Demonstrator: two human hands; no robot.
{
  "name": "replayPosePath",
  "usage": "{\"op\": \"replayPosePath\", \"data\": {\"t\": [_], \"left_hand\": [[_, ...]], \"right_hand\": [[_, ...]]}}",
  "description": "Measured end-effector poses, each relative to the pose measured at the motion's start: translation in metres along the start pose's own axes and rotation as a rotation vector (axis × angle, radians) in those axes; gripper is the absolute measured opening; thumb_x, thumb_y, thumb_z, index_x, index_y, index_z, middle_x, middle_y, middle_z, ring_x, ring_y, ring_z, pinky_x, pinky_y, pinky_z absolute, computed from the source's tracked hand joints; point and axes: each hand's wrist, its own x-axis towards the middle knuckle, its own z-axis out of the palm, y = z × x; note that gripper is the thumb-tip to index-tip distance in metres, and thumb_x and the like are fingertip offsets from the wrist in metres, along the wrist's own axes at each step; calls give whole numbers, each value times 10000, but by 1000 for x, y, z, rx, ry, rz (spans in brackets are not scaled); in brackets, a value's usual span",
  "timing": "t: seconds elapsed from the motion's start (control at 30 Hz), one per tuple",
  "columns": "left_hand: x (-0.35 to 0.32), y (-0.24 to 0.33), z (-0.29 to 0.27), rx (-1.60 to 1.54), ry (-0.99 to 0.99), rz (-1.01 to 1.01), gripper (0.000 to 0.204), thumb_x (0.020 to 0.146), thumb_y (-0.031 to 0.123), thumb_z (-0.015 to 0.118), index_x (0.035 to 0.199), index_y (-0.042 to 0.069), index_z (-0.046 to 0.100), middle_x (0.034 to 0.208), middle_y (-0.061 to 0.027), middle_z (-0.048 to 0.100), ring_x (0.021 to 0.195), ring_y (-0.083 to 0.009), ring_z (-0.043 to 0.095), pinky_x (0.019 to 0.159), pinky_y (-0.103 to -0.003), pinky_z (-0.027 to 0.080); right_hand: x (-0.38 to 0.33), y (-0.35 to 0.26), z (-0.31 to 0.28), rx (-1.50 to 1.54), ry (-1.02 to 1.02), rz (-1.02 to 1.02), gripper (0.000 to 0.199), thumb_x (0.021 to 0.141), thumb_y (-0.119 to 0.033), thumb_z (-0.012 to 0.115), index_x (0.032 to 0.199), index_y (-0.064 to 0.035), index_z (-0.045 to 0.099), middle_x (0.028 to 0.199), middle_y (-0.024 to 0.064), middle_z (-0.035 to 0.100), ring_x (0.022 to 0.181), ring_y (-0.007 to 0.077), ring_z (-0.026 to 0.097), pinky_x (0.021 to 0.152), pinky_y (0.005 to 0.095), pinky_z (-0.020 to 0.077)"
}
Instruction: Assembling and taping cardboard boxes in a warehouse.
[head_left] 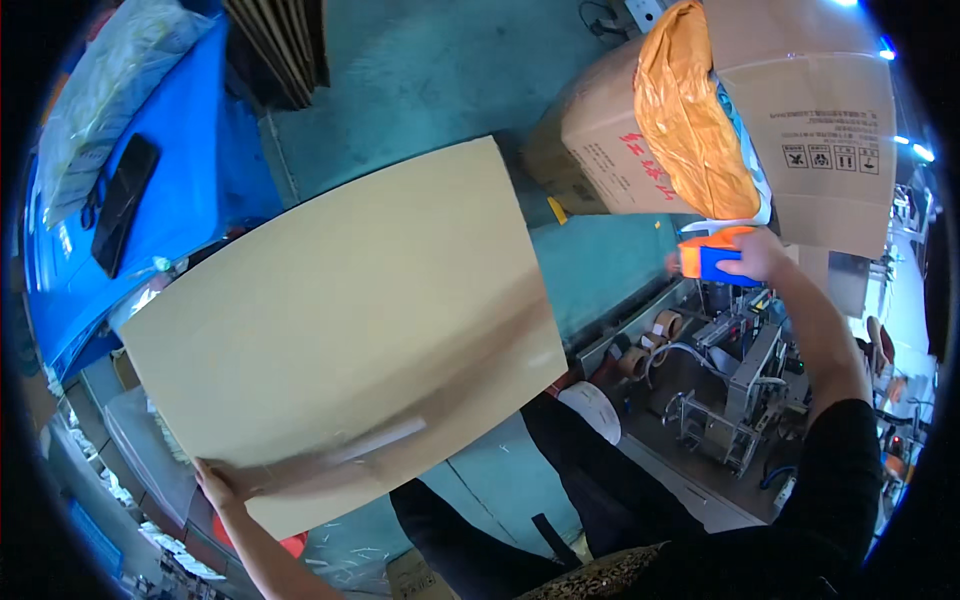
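Observation:
A large flat sheet of brown cardboard point(350, 320) spreads in front of my legs, with a strip of clear tape point(385, 438) near its close edge. My left hand point(220, 490) grips its lower-left corner, thumb on top; the fingers beneath are hidden. At the right, my right hand point(760, 258) is closed on a boxy orange-and-blue thing point(715, 262), too blurred to name its kind. It is held just below a crumpled orange plastic bag point(690, 120) lying on a big carton point(620, 150).
A blue-covered surface point(190, 160) at left bears a black phone point(125, 205) and a clear plastic bag point(110, 100). Folded cardboard point(280, 45) stands behind. Below my right arm sits a metal machine point(735, 390), with tape rolls point(633, 360) beside it.

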Motion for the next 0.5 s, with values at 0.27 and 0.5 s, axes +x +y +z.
{"op": "replayPosePath", "data": {"t": [0.27,0.5], "left_hand": [[5,7,-9,162,1,-31,628,840,538,415,1272,87,351,1241,-94,396,1133,-228,379,949,-350,318],[11,11,-11,93,-16,-48,639,834,544,424,1290,104,346,1274,-70,378,1173,-212,342,991,-333,256]], "right_hand": [[97,-88,72,-95,-216,76,494,705,-547,506,859,-100,652,879,116,638,851,248,601,824,362,410],[160,-179,146,35,-257,91,533,703,-561,513,891,-84,659,892,120,641,858,246,607,832,361,411]]}}
